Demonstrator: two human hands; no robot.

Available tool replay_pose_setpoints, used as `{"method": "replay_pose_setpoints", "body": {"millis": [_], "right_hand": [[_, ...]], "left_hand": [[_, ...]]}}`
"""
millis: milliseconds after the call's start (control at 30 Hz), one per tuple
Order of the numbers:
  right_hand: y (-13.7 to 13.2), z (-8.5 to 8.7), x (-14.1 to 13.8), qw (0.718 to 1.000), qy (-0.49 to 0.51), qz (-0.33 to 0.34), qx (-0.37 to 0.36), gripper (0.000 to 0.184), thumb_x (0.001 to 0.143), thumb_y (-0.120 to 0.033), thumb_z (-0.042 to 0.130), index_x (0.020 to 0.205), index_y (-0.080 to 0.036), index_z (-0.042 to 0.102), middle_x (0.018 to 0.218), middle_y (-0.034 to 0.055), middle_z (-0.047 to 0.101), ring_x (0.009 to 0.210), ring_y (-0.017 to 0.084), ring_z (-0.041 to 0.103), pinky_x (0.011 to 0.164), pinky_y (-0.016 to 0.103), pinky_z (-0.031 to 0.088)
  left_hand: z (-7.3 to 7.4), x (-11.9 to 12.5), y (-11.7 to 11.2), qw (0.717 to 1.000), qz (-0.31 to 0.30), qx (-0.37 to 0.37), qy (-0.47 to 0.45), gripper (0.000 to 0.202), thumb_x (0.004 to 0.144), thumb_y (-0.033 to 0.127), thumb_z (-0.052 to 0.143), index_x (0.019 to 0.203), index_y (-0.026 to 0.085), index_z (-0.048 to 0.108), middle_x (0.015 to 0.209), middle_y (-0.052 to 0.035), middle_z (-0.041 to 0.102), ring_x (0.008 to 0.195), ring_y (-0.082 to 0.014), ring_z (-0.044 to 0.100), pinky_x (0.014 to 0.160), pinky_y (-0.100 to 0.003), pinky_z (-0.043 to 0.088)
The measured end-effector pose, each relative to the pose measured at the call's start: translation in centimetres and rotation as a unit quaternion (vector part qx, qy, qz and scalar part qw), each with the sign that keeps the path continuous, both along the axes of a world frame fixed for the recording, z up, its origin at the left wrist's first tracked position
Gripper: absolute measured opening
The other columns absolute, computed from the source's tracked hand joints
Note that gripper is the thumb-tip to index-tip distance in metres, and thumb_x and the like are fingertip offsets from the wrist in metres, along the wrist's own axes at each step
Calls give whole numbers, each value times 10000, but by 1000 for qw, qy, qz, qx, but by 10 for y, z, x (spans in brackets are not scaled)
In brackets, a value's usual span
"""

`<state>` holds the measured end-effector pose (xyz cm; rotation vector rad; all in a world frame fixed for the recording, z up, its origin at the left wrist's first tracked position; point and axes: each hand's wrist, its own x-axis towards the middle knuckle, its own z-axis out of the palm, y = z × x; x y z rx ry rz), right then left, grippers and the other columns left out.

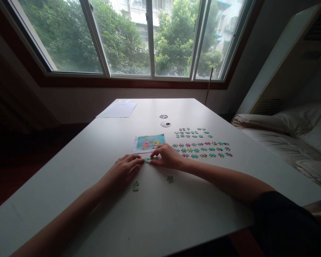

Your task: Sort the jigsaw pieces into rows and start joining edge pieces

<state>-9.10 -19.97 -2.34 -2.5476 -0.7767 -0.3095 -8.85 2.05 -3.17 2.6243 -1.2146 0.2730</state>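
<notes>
On the white table (176, 214), my left hand (121, 171) and my right hand (167, 156) meet over a small green joined puzzle piece (147, 160). The fingertips of both hands pinch it flat against the tabletop. Just beyond the hands lies a colourful cartoon reference picture (149, 142). Two loose green pieces lie nearer to me, one (135, 185) under my left hand and one (170, 179) below my right wrist. Several loose pieces (203, 148) are spread in rows to the right of the picture.
Two small round objects (165, 124) sit past the picture, and a sheet of paper (117, 109) lies at the far left of the table. A bed with pale bedding (291, 139) stands to the right. A wide window fills the far wall.
</notes>
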Motion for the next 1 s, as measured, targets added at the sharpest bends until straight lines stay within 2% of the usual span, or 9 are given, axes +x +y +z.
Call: {"method": "replay_pose_setpoints", "body": {"millis": [300, 500, 833, 1000], "right_hand": [[0, 5, -2, 1000, -8, 9, -26, 229, 719, -376, 619, 821, -188, 701, 758, 62, 625, 757, 155, 523, 718, 271, 377], [-8, 10, -2, 999, -14, 15, -26, 250, 707, -316, 639, 901, -164, 679, 857, 79, 631, 793, 161, 524, 752, 281, 381], [-12, 9, -3, 1000, 15, 0, -19, 252, 697, -364, 649, 859, -176, 695, 797, 69, 628, 777, 162, 509, 700, 257, 374], [-12, 8, -2, 1000, 3, 14, -20, 209, 711, -353, 641, 812, -180, 699, 749, 56, 620, 742, 147, 497, 696, 252, 364]], "left_hand": [[2, -7, -5, 1000, -22, 14, -9, 353, 883, 219, 352, 1190, 325, 493, 1158, -54, 518, 1038, -228, 469, 837, -390, 410], [2, -6, -6, 1000, -17, 9, 0, 347, 877, 222, 347, 1167, 308, 517, 1155, -55, 521, 1051, -236, 460, 845, -396, 411], [6, -5, -2, 1000, -14, 19, -6, 341, 881, 227, 347, 1168, 318, 506, 1187, -62, 487, 1052, -237, 469, 846, -404, 416], [6, -3, 0, 1000, -2, 15, -7, 331, 889, 276, 338, 1190, 274, 476, 1197, -78, 486, 1051, -241, 469, 851, -410, 415]]}}
